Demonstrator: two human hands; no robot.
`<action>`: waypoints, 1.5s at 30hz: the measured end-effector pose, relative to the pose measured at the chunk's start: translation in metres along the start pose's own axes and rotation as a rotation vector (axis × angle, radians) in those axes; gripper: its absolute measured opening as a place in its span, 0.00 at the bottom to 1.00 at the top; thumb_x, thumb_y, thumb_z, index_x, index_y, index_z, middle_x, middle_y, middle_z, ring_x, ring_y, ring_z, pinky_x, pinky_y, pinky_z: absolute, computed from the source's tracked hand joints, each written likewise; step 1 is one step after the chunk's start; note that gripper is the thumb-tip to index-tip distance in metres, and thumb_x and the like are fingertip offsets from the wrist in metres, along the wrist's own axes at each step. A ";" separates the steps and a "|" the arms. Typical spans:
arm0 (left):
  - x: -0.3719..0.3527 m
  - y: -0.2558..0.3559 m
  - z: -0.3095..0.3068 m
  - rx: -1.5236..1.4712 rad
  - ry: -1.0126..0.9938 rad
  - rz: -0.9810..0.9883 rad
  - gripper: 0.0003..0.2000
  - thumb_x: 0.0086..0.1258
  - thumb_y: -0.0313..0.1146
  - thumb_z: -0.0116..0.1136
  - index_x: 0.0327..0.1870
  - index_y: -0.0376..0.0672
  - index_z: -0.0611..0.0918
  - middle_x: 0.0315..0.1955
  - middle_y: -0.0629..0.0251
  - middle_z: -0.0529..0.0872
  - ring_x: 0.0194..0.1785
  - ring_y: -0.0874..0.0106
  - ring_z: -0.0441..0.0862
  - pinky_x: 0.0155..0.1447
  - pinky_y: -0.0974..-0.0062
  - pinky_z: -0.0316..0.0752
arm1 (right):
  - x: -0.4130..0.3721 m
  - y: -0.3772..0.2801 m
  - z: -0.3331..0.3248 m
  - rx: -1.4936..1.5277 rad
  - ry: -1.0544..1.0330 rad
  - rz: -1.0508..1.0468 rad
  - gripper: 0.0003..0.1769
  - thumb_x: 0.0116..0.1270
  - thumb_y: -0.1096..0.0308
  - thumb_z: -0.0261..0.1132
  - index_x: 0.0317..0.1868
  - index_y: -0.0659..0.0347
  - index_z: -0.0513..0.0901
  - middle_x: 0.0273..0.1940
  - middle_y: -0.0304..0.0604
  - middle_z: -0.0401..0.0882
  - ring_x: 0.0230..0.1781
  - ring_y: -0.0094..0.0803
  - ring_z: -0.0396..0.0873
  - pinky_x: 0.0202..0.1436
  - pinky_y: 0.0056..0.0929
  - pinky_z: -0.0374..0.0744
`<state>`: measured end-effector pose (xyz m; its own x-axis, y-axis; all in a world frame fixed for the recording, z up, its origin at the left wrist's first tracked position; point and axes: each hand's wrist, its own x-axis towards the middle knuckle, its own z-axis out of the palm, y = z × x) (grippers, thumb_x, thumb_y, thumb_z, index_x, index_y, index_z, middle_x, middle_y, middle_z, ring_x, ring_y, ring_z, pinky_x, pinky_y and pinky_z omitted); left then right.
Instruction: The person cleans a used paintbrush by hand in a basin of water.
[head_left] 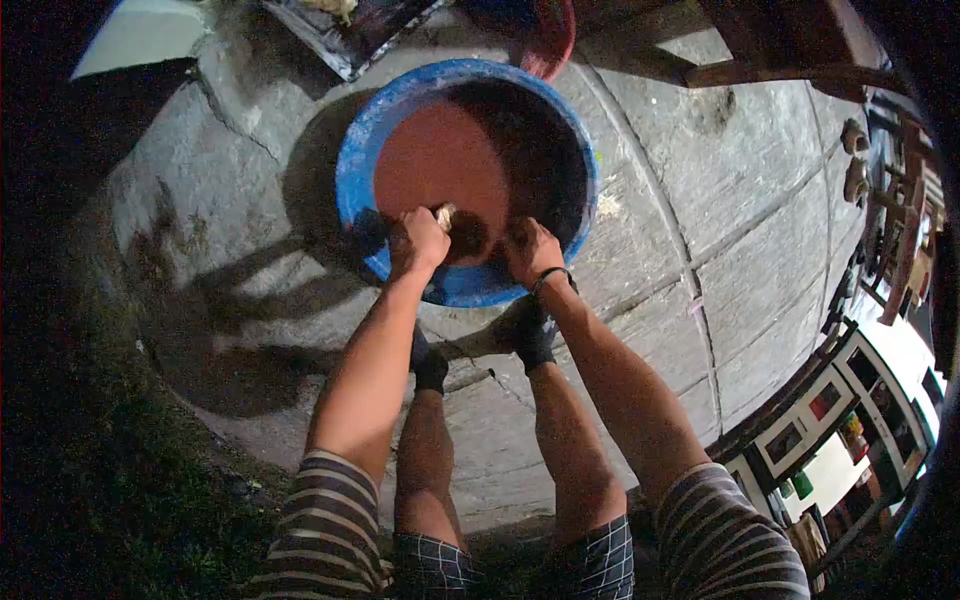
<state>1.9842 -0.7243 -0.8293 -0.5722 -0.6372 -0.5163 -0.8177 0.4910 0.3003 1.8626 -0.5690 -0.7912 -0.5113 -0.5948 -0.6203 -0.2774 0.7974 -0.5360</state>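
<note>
A round blue basin [357, 180] stands on the concrete floor, with reddish-brown liquid [440, 155] inside. My left hand [420, 240] is over the near left part of the basin, its fingers closed on a small pale object [445, 215] that I cannot identify. To the right, my right hand [532, 248] is over the near right part, fingers curled down in shadow. Whether it holds anything is hidden. A dark band circles my right wrist. The two hands are apart.
A dark tray [345, 65] lies beyond the basin at the upper left, and a red container [552, 40] touches the view behind the rim. Wooden furniture [800, 45] stands at the upper right. My feet are just below the basin.
</note>
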 end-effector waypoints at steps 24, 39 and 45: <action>-0.072 0.012 -0.033 -1.077 -0.096 -0.508 0.12 0.65 0.34 0.52 0.43 0.34 0.78 0.28 0.64 0.82 0.26 0.76 0.75 0.31 0.76 0.70 | 0.000 -0.064 0.021 0.462 -0.144 0.401 0.33 0.56 0.42 0.63 0.46 0.67 0.79 0.39 0.51 0.81 0.40 0.37 0.79 0.41 0.31 0.75; -0.104 -0.008 -0.062 -1.343 -0.305 -0.443 0.15 0.68 0.44 0.54 0.44 0.40 0.79 0.32 0.69 0.84 0.35 0.77 0.82 0.32 0.82 0.73 | 0.043 -0.039 0.004 0.901 -0.158 0.470 0.13 0.63 0.63 0.60 0.38 0.66 0.78 0.29 0.41 0.79 0.28 0.25 0.78 0.32 0.25 0.76; -0.097 -0.005 -0.076 -1.355 -0.302 -0.264 0.17 0.68 0.48 0.51 0.40 0.40 0.77 0.25 0.72 0.76 0.26 0.80 0.75 0.26 0.81 0.68 | -0.012 -0.081 0.031 1.330 -0.271 0.449 0.13 0.63 0.66 0.57 0.44 0.65 0.81 0.35 0.44 0.81 0.31 0.32 0.78 0.33 0.30 0.76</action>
<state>2.0395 -0.7099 -0.7198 -0.5012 -0.3846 -0.7752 -0.4207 -0.6745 0.6067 1.9161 -0.6296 -0.7586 -0.1396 -0.4437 -0.8852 0.8962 0.3235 -0.3035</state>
